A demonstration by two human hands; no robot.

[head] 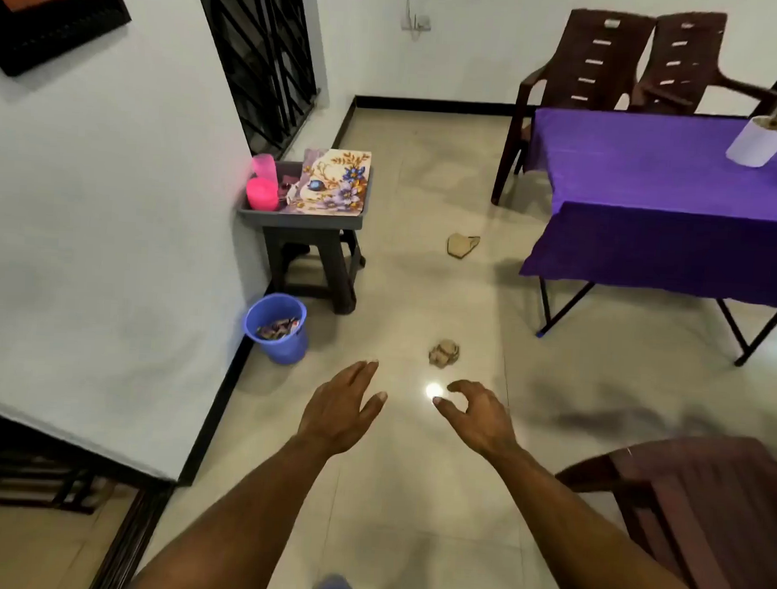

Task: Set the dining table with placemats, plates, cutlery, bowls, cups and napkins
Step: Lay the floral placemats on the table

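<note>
Both hands are empty: the left hand (342,409) reaches forward with fingers straight and spread, the right hand (477,411) beside it with fingers loosely curled, both above bare floor. Well ahead and to the left, a grey tray (356,223) on a dark stool (312,263) against the wall carries a flowered placemat (334,181) along its right side and pink cups (263,184) at its left edge. Fetching the placemat first looks sensible, lifted flat with both hands, then carried across to the purple table (653,195), well apart at right, bearing only a white pot (759,142).
</note>
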